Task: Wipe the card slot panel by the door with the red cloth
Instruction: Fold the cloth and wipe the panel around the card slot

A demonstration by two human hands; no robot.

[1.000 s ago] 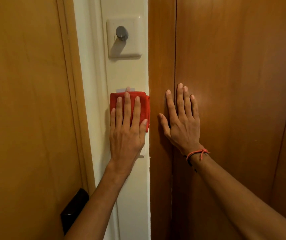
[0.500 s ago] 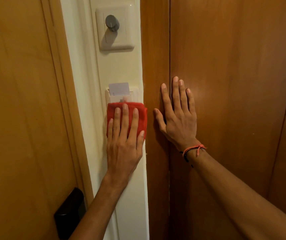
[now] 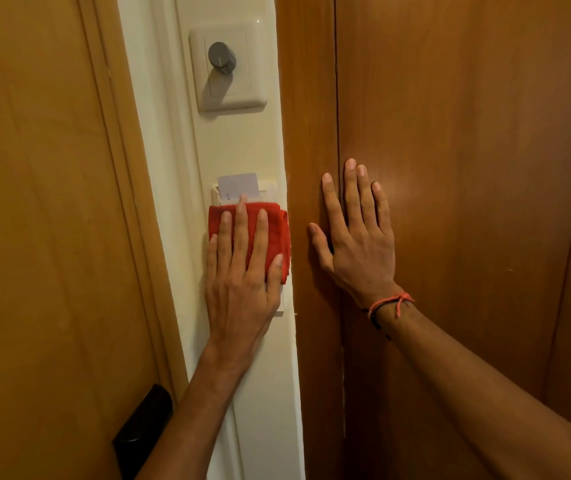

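Observation:
A folded red cloth lies flat against the white card slot panel on the cream wall strip. My left hand presses the cloth onto the panel with fingers spread, covering most of it. A white key card sticks up out of the panel's top, just above the cloth. Only the panel's top edge and lower right corner show. My right hand rests flat and empty on the dark wooden panel to the right, fingers apart, with a red string at the wrist.
A white dimmer plate with a grey knob sits on the wall above the card slot. A lighter wooden door fills the left, with a black handle plate at the bottom. Dark wood panelling covers the right.
My left hand slid the red cloth down the panel, which bared the key card, and it now sits a little higher again. My right hand has stayed flat on the wood.

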